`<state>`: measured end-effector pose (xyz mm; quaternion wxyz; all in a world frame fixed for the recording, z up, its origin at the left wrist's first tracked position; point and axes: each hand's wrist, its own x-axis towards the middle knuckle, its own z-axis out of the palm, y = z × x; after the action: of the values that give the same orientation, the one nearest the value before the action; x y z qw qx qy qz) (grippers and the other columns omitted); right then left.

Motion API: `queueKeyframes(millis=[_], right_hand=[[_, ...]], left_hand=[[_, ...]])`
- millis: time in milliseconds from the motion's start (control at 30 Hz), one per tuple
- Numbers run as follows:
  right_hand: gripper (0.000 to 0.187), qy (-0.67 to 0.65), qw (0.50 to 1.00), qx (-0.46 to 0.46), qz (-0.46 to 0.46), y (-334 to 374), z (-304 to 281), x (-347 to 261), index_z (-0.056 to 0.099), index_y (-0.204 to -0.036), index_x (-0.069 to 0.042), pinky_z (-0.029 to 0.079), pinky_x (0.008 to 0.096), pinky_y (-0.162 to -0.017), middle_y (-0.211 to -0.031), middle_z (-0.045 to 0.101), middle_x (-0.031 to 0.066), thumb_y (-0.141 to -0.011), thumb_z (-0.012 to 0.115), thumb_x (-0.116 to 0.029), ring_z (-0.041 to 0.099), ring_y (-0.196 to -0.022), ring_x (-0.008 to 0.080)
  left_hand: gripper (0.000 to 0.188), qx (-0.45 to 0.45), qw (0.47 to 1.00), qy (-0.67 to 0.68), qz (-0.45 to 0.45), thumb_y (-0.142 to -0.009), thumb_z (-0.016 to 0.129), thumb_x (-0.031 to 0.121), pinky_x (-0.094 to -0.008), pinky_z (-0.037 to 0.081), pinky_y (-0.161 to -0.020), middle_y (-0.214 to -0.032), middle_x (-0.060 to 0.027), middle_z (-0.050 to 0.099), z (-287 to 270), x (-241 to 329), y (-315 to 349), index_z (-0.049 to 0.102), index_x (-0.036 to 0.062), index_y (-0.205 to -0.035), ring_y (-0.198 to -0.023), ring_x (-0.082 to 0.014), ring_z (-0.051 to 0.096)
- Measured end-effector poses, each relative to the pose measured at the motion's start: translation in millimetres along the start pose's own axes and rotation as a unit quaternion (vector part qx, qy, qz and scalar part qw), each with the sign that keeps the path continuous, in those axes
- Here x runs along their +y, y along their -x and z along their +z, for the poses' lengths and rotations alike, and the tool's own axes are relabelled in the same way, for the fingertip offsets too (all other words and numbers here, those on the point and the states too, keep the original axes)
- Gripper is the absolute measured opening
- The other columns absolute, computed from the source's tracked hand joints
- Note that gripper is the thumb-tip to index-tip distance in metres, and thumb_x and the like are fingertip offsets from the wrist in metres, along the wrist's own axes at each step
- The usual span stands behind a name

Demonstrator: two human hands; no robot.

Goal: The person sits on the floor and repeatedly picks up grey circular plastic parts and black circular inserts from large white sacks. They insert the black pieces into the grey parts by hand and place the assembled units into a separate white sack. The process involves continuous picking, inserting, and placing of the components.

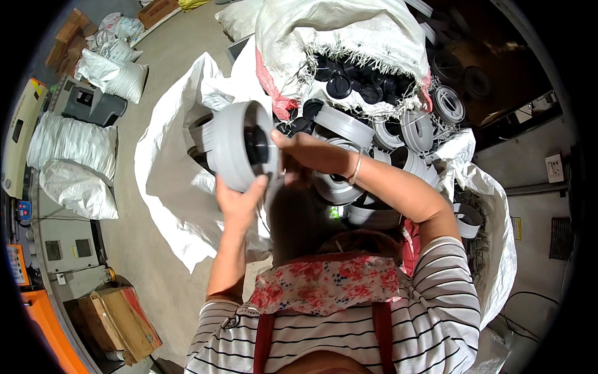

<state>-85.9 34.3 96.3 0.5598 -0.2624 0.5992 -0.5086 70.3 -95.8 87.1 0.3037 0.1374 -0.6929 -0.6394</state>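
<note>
A wide light-grey plastic ring [233, 146] is held up over a white woven sack, tilted so that its open side faces right. Something black [255, 144] shows inside it. My left hand [242, 202] grips its lower edge, the thumb on the near rim. At the ring's right side is my right hand [314, 154], its thumb close to or touching the rim; its other fingers are blurred and partly hidden. Just right of it lie several grey rings [344, 126] in a heap, and round black parts [339, 86] fill the mouth of a sack beyond.
The open white sack [171, 181] spreads left of my hands, with more grey parts inside. A second sack [492, 249] with grey pieces stands at the right. Filled white sacks [75, 146] and cardboard boxes [124, 321] line the left side. A wall socket [554, 168] is at far right.
</note>
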Motion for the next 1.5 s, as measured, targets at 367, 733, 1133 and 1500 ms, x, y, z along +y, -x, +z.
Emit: queueKeyframes(millis=[367, 733, 1133, 1500], right_hand=[[0.053, 0.355, 0.81, 0.45, 0.122, -64.8, -210.6, 39.4, 0.063, -0.1, 0.009, 0.047, 0.0401, -0.09, -0.11, 0.058, 0.0292, -0.076, 0.067, -0.039, 0.056, -0.106, 0.0403], [0.025, 0.041, 0.834, 0.521, -0.174, 25.1, -198.4, 28.7, 0.063, -0.079, 0.003, 0.046, 0.0279, -0.059, -0.07, 0.063, 0.0082, -0.067, 0.074, -0.016, 0.057, -0.061, 0.0142], [0.027, 0.365, 0.697, 0.467, -0.404, 16.1, -65.4, 28.5, 0.061, -0.09, 0.001, 0.048, 0.0353, -0.073, -0.09, 0.06, 0.0167, -0.068, 0.072, -0.009, 0.06, -0.084, 0.0315], [0.057, 0.409, 0.847, 0.251, -0.231, 2.1, -15.7, 1.8, 0.053, -0.116, 0.002, 0.043, 0.037, -0.091, -0.105, 0.057, 0.0242, -0.068, 0.07, -0.023, 0.054, -0.102, 0.037]], left_hand=[[0.037, -0.074, 0.965, 0.073, -0.241, -0.086, 0.064, 0.034, -0.0288, 0.045, -0.07, -0.09, -0.0063, 0.064, 70.8, -45.7, -69.7, 0.065, -0.0008, -0.098, -0.082, -0.0154, 0.056], [0.04, -0.353, 0.934, -0.028, -0.049, -0.084, 0.05, 0.006, -0.0278, 0.046, -0.08, -0.106, -0.0115, 0.06, 112.2, -116.9, -88.4, 0.047, -0.0009, -0.123, -0.095, -0.0185, 0.057], [0.04, -0.06, 0.865, 0.413, -0.28, -0.086, 0.056, 0.011, -0.0361, 0.049, -0.089, -0.108, -0.013, 0.058, 77.6, -50.2, -65.5, 0.045, -0.0041, -0.121, -0.097, -0.0227, 0.059], [0.046, -0.084, 0.899, 0.327, -0.281, -0.082, 0.066, 0.013, -0.0368, 0.049, -0.089, -0.111, -0.0144, 0.059, 28.2, -37.8, -36.0, 0.049, -0.0063, -0.12, -0.097, -0.0234, 0.06]])
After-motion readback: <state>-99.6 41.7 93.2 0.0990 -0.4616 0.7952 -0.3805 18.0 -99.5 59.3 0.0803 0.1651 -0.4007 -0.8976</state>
